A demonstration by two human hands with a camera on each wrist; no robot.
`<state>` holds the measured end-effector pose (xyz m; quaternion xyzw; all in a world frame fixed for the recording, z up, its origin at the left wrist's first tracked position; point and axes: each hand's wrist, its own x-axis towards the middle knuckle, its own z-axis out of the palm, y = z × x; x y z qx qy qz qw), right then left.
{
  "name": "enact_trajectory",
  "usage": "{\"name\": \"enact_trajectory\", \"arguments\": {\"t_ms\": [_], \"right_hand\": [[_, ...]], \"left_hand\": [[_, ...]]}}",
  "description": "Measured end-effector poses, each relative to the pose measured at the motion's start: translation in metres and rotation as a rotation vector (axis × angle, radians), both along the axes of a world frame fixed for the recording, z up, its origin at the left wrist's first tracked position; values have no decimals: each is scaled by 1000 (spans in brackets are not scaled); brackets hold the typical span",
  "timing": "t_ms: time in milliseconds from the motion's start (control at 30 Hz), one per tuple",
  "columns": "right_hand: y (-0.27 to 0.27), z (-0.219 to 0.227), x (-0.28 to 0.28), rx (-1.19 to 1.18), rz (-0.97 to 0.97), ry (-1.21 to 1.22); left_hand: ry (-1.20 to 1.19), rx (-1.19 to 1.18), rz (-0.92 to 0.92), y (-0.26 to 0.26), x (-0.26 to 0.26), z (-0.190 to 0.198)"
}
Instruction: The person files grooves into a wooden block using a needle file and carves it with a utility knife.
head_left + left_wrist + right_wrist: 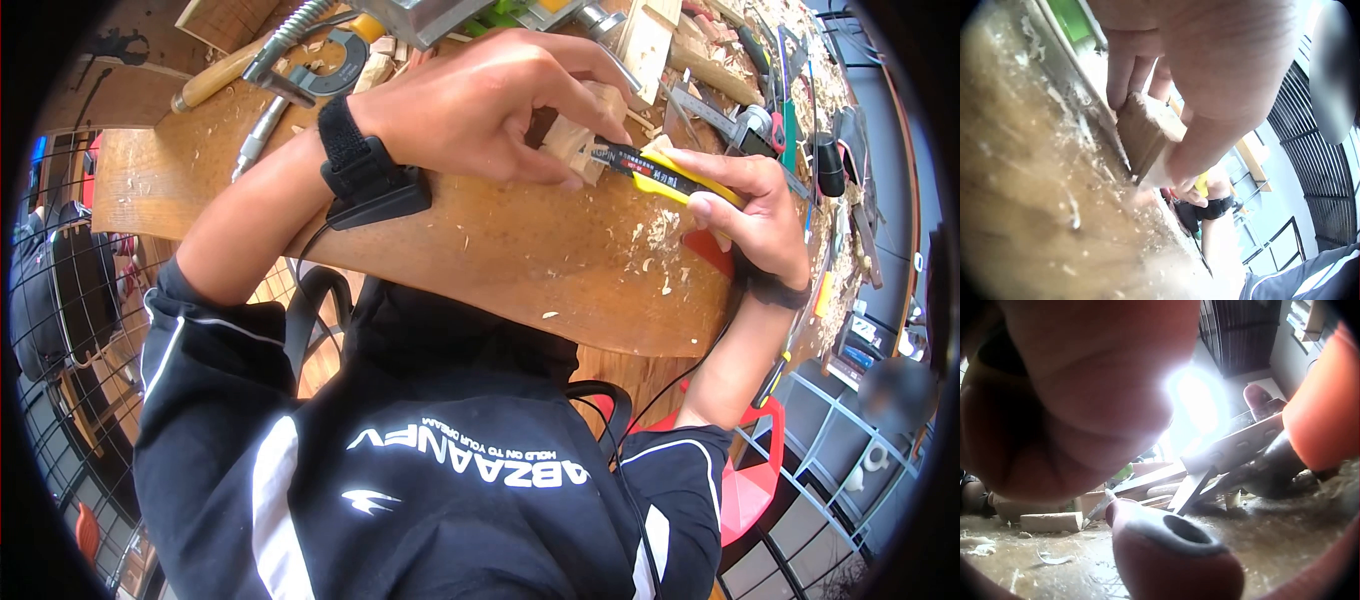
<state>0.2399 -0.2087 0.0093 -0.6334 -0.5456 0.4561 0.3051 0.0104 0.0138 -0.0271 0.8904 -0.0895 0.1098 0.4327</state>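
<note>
My left hand point(480, 105) grips a small pale wooden block point(575, 142) between thumb and fingers, over the front of the wooden table point(420, 240). In the left wrist view, the block point(1141, 134) stands tilted close over the tabletop, with fingers along its far side and the thumb on its near side. My right hand point(750, 205) holds a yellow and black utility knife point(665, 178), pointing left. The knife's front end meets the block beside the left fingertips, and its blade is hidden. The right palm point(1104, 381) fills the upper part of its wrist view.
Wood shavings point(660, 235) lie scattered around. A caliper point(745, 125) and other hand tools crowd the right side. At the back left are a micrometer point(345, 72), a metal vise point(415, 18) and a wooden-handled tool point(215, 82). The table's curved front edge faces my body.
</note>
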Motion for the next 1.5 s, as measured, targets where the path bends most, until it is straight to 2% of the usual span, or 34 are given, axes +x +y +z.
{"name": "enact_trajectory", "arguments": {"t_ms": [33, 67, 167, 267, 667, 733, 767, 867, 933, 1067, 1167, 1233, 1367, 1433, 1500], "right_hand": [[0, -3, 0, 87, -9, -17], [0, -2, -1, 87, -8, -18], [0, 1, -6, 46, -81, -18], [1, 2, -8, -37, -116, -10], [2, 4, -7, 64, -4, -23], [2, 11, -8, -82, -27, 48], [2, 11, -7, -82, -27, 47], [2, 5, -6, -42, 2, 15], [1, -2, -5, 82, 32, -18], [2, 0, -5, 29, 22, 36], [1, 0, -5, 24, 28, 54], [1, 0, -6, 4, 19, 69], [-1, -5, -3, 39, 31, 80], [-2, -6, 3, -4, 120, 70], [0, -6, 1, 67, 96, 19]], "left_hand": [[-106, 51, 34, 0, 1, -4], [-106, 51, 35, 1, 1, -7], [-28, 3, 72, 0, 0, -4], [-112, 39, 78, 0, 2, -9], [-92, 14, 1, 0, 1, -6], [-58, -10, -21, -1, 0, -4], [-59, -10, -21, 0, 0, -5], [-121, 37, -37, 1, 1, -7], [-75, 17, -39, 0, 0, -3], [-17, -2, -48, -1, -2, 3], [-30, 1, -61, 0, -1, -1], [-129, 39, -76, 1, 1, -5], [-100, 22, -81, 1, -1, -2], [-43, 68, -134, 3, -2, 2], [-91, 40, -113, 4, 1, -5]]}}
